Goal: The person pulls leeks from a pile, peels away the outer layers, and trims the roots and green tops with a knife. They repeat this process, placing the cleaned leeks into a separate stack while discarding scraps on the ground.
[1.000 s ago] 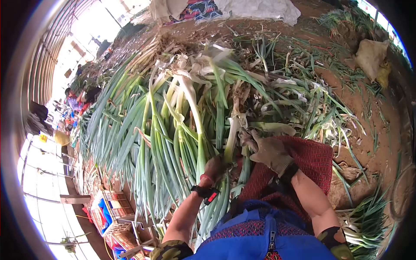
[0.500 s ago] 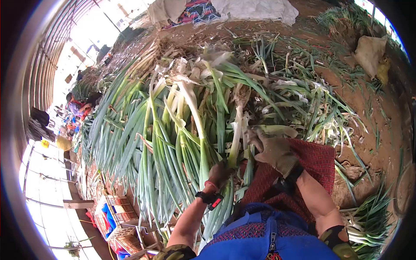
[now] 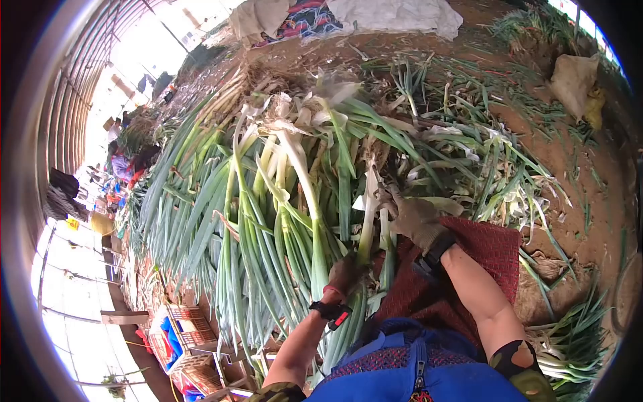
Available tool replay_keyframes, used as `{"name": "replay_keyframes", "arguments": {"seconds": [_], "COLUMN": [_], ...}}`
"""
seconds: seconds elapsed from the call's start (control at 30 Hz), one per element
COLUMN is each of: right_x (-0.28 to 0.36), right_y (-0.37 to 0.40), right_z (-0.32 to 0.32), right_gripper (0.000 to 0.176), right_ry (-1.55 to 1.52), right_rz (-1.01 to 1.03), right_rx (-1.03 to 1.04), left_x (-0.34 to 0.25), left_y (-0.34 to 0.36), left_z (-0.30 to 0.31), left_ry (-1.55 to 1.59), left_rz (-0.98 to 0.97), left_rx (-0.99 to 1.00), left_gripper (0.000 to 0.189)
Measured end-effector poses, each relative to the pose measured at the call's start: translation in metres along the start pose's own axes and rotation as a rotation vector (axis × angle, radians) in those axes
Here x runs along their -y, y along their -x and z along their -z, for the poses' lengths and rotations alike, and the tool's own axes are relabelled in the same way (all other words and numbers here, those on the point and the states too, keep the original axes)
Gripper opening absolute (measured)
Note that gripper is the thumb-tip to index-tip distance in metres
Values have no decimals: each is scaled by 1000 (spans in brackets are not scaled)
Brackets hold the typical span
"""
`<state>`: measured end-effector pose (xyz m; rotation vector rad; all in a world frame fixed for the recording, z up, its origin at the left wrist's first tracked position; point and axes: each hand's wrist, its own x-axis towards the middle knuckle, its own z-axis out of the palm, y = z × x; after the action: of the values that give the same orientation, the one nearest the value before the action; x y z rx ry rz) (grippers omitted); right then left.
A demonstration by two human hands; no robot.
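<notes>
A large green onion (image 3: 369, 208) stands out in front of me, its roots pointing away and its green leaves toward my body. My left hand (image 3: 345, 273), in a dark glove, is closed around its lower stalk. My right hand (image 3: 418, 222), in a brownish glove, has its fingers bent against the upper white stalk, at the loose outer skin. A peeled strip of leaf (image 3: 385, 231) hangs just below those fingers. To the left lies a thick pile of green onions (image 3: 248, 194), white ends away from me. A dark red patterned cloth (image 3: 482, 254) covers my lap.
Stripped leaves and peelings (image 3: 495, 154) litter the soil on the right. More green onions (image 3: 569, 335) lie at the lower right. Wicker baskets (image 3: 191, 328) stand at the lower left. White sheeting (image 3: 395, 15) lies at the back, a beige sack (image 3: 574, 84) at the right. People (image 3: 124, 164) are at far left.
My right hand has moved slightly up the stalk toward the root end, its fingers now closer against the stalk. My left hand keeps its hold on the lower stalk.
</notes>
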<state>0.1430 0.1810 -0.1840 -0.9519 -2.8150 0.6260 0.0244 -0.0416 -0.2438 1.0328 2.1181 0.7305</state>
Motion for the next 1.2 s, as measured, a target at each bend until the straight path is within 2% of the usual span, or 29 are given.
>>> {"name": "replay_keyframes", "arguments": {"seconds": [0.03, 0.13, 0.23, 0.33, 0.4, 0.43, 0.57, 0.6, 0.63, 0.67, 0.7, 0.77, 0.8, 0.9, 0.93, 0.97, 1.03, 1.07, 1.13, 1.2], "right_x": [5, 12, 1, 6, 1, -4, -17, -12, -10, -8, -8, -13, -17, -7, 0, 9, 21, 24, 34, 45], "right_y": [-1, -3, -9, 2, 15, 19, 40, 57, 72, 89, 103, 118, 122, 135, 136, 135, 131, 128, 122, 123], "right_z": [5, 12, 7, 8, 8, 13, 33, 53, 55, 52, 49, 49, 52, 71, 71, 67, 59, 54, 45, 34], "right_gripper": [87, 82, 84, 88, 94, 96, 100, 98, 92, 85, 78, 80, 80, 69, 63, 57, 48, 43, 37, 33], "right_ry": [26, 43, -80, -57, -155, -137, -117, -219, -197, -172, -142, 107, 233, 57, -105, -268, -674, -916, -1182, -1231], "right_rz": [-1, -16, -64, -26, 30, -9, -159, 45, -1, -45, -86, -185, -231, 111, 175, 238, 260, 216, 134, 60], "right_rx": [14, 44, 82, 76, 27, 42, 59, 34, 60, 86, 114, 37, -7, -173, -180, -188, -88, 24, 185, 275], "left_x": [7, 17, -6, -15, -9, -6, 3, 9, 11, 1, -11, -40, -64, -100, -107, -103, -142, -153, -170, -167], "left_y": [-3, 0, 5, 7, -1, -3, -10, -15, -20, -20, -19, -11, -3, 9, 9, 0, 18, 23, 27, 22], "left_z": [-3, -13, 1, 5, 5, 4, 11, 9, 9, 16, 24, 40, 50, 67, 62, 49, 60, 59, 55, 48], "left_ry": [36, -213, -82, -38, 12, 40, 323, 441, 561, 612, 621, 648, 725, 603, 599, 731, 839, 826, 792, 886], "left_rz": [-68, -4, 112, 133, 153, 164, 55, 20, -17, 37, -48, -217, -194, -209, -281, -209, -218, -266, -359, -363], "left_rx": [12, -73, -54, -48, -35, -28, 28, 57, 86, 112, 97, 57, 116, 232, 193, 239, 310, 273, 191, 183], "left_gripper": [57, 47, 55, 55, 53, 52, 41, 39, 37, 31, 30, 29, 30, 29, 28, 29, 33, 33, 33, 35]}}
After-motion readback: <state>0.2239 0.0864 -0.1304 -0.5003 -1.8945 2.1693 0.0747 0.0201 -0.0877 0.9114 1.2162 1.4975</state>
